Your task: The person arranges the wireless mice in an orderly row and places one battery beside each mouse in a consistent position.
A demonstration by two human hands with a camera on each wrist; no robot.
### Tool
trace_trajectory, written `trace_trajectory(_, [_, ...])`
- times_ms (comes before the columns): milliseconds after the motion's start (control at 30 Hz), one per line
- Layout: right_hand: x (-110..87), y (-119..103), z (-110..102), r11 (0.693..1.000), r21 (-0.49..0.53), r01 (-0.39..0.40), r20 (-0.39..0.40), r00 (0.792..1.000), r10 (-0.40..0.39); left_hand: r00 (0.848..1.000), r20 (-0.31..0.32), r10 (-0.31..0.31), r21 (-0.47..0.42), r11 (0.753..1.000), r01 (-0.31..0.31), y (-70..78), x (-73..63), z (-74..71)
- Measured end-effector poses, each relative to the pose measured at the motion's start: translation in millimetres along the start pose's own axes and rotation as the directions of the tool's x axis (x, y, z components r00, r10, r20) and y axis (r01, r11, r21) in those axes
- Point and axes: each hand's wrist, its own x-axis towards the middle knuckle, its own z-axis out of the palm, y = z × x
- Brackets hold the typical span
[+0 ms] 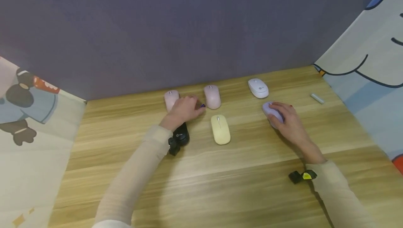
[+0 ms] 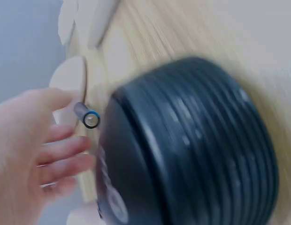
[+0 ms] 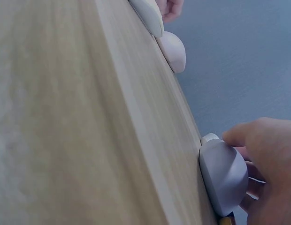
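Observation:
My left hand (image 1: 185,108) reaches over the table between two pink mice. Its thumb and index finger pinch a small battery (image 2: 88,116) with a blue-ringed metal end. One pink mouse (image 1: 171,98) is partly covered by that hand; the other pink mouse (image 1: 212,97) stands just right of it. Below the left wrist sits a black mouse (image 1: 181,135), which looms large and ribbed in the left wrist view. At the right, my right hand (image 1: 291,125) grips a light purple mouse (image 3: 224,176) on the table, thumb on one side and fingers on the other.
A yellow mouse (image 1: 220,130) lies mid-table, and a white mouse (image 1: 258,88) is near the back edge. A small pale cylinder (image 1: 317,98) lies at the right. A grey panel (image 1: 201,32) rises behind the table. Beneath the purple mouse shows a yellow-and-dark object (image 3: 227,220), mostly hidden.

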Motion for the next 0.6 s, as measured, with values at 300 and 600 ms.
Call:
trace_trajectory(300, [1.1, -3, -2, 1.0, -0.009, 0.006, 0.007, 1.0, -0.006, 0.995, 0.049, -0.089, 0.05, 0.995, 0.086, 6.7, 2.1, -7.0])
trace_trajectory(600, [1.3, -6, -4, 1.0, -0.012, -0.027, 0.027, 0.999, 0.027, 0.971, 0.045, -0.236, 0.208, 0.953, 0.222, -1.4, 8.4, -11.5])
